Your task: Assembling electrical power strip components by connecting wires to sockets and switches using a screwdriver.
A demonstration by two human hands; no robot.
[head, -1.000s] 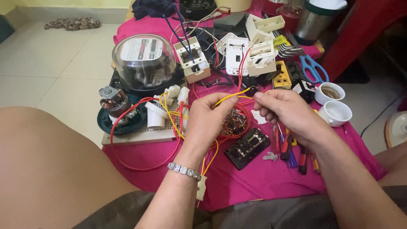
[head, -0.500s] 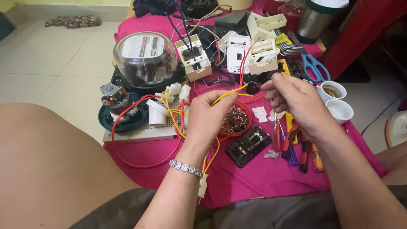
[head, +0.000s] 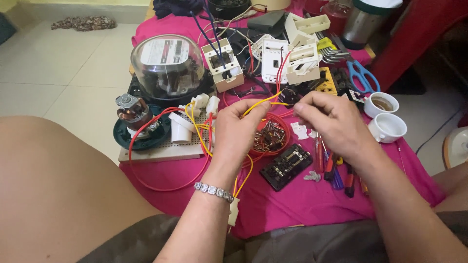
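Hands: my left hand (head: 239, 127) and right hand (head: 327, 119) pinch a yellow wire (head: 265, 101), now drawn taut above the red screw bowl (head: 269, 139) at six o'clock.

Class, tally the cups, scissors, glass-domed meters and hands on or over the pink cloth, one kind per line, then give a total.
White cups: 2
Blue scissors: 1
Glass-domed meter: 1
Hands, left hand and right hand: 2
Total: 6

Yellow wire (head: 265, 101): smooth plastic insulation. Meter dome (head: 165, 63): glossy clear glass or plastic. Table cloth (head: 292, 204): matt pink fabric. Bracelet (head: 213, 190): shiny metal. Cups (head: 387, 127): glossy white ceramic.
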